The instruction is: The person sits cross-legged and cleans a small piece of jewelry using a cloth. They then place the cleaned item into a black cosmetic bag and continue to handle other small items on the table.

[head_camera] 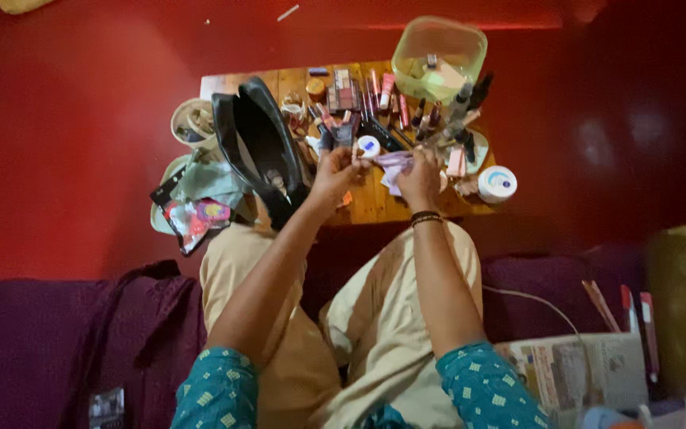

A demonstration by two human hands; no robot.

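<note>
Left hand (337, 171) grips a small white jar (368, 145); right hand (420, 176) clutches a pale cloth (395, 164) against it, black bag (260, 143) left of both, tub (440, 49) beyond.

Colourful foil pouch (192, 221) at table's left; round white tub (497, 183) right

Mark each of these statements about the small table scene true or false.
1. Both hands, left hand and right hand, are at a pale cloth. True.
2. The green plastic tub sits on the person's lap. False: it stands at the far edge of the wooden table.
3. A black handbag stands left of the hands. True.
4. The floor is blue. False: it is red.
</note>
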